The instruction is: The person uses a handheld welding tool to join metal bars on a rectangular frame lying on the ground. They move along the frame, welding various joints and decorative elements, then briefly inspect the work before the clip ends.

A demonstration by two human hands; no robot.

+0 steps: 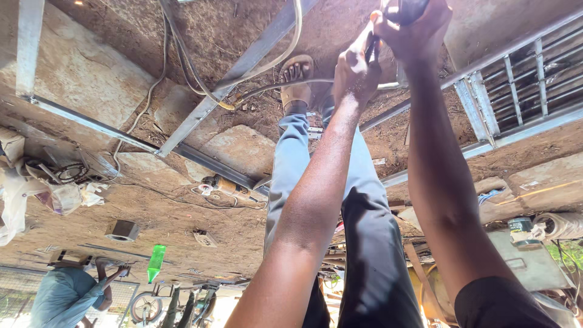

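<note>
Stage of work: both hands are on a tool over the grey steel-tube frame [200, 115] lying on the dirt ground; judged from this view, the handling is under way, not finished.
Done, as far as shown: the frame bars lie crossed and in contact; whether their joints are fixed cannot be told.
Left, as far as shown: the orange-and-grey angle grinder [228, 185] lies untouched on the ground at 9 o'clock of the person's trouser legs.
Left hand [355, 73]: closed narrowly, pinching a thin pale rod-like piece [369, 41] that runs up toward the right hand.
Right hand [413, 30]: at 1 o'clock of the left hand, wrapped tightly round a dark tool handle [402, 9], mostly cut off by the top edge.
Place of the tool: above the sandalled foot [296, 79], near a slatted grey metal grille [522, 79] at 3 o'clock.
Cables: pale cords [182, 61] trail across the frame.
Container 1: green plastic bottle [156, 262] at 7 o'clock; contents cannot be told.
Container 2: small grey box [122, 229] just beside the bottle; its inside is hidden.
Container 3: lidded tin [519, 229] at 4 o'clock; lid on, contents unseen.
Bystander: a person in a blue shirt [67, 294], well apart, at 8 o'clock.
</note>
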